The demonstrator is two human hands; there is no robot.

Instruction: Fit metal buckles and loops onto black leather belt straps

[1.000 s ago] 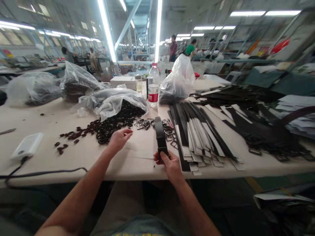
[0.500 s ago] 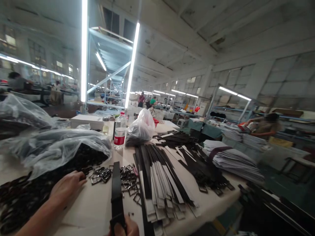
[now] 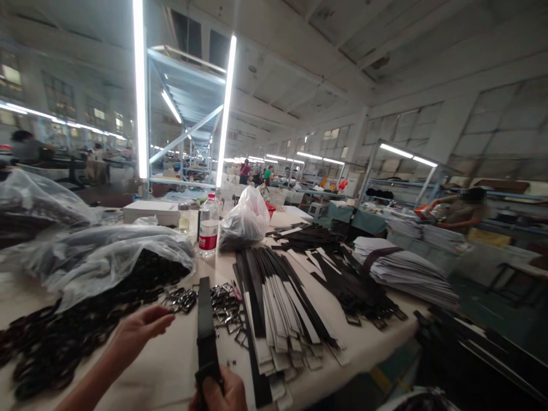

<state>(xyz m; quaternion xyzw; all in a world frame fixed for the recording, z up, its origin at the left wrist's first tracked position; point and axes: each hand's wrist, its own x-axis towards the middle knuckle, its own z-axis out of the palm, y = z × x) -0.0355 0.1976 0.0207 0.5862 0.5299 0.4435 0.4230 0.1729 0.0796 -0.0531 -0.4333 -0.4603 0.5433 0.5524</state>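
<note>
head view is taking in a long factory hall (image 3: 291,97) and a white work table (image 3: 180,365); a clear plastic bag (image 3: 107,257) is spilling dark rings (image 3: 55,348) across the table; a bundle of black strips (image 3: 274,308) with white paper ends is lying near the middle; to its right, black straps with buckles (image 3: 359,297) are lying in a heap, so some look fitted while the bundled strips appear left to do; loose metal buckles (image 3: 225,308) are sitting just ahead of the hands; the right hand (image 3: 218,393) is gripping the lower end of a black strap (image 3: 206,325), holding it upright over the table; the left hand (image 3: 143,331) is hovering open beside it, touching nothing.
</note>
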